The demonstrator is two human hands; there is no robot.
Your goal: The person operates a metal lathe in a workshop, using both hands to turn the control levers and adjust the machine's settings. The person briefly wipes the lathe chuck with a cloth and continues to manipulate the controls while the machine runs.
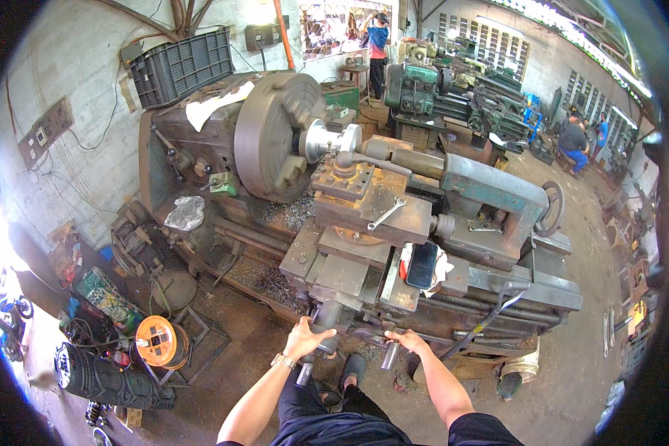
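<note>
My left hand (305, 340), with a wristwatch above it, is closed around a crank handle at the front of the lathe's cross slide; its fingers are partly hidden. Closed on the grip of the handwheel (372, 337) to the right is my right hand (407, 342). Above them sits the tool post (343, 178), a wrench (386, 213) lying beside it. A shiny turned metal workpiece (321, 141) is held between the big chuck (275, 137) and the tailstock (494, 182).
A phone (422, 265) lies on a cloth on the carriage. Metal chips (271, 282) cover the bed. An orange cable reel (161, 342) and a tyre (111, 379) stand at left. Other people (377, 44) are farther back, near green machines (416, 89).
</note>
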